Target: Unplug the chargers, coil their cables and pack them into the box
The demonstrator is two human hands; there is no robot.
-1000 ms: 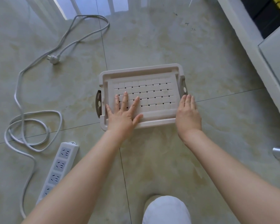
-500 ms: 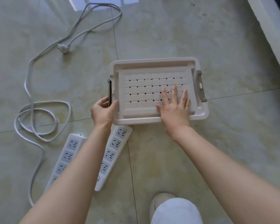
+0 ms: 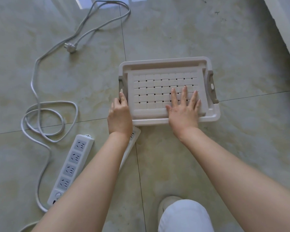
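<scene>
A beige box [image 3: 166, 63] with a woven-pattern lid stands shut on the tiled floor. My right hand [image 3: 184, 113] lies flat on the lid's near right part, fingers spread. My left hand [image 3: 120, 114] is at the box's left side, its fingertips pressing against the grey left latch [image 3: 120, 81]. The right latch [image 3: 212, 87] lies against the box's right side. A white power strip [image 3: 72, 166] lies on the floor at the left, its grey cable [image 3: 40, 104] looping away to a loose plug [image 3: 70, 47]. No charger is in view.
A second white power strip [image 3: 133, 138] lies mostly hidden under my left forearm, its end near the box's front left corner. My knee in light trousers [image 3: 184, 215] and a shoe are at the bottom. A white furniture edge [image 3: 285, 22] runs along the top right.
My left hand went from the lid to the box's left latch. My right hand moved from the right edge onto the lid. The left latch went from sticking out to lying flat against the box.
</scene>
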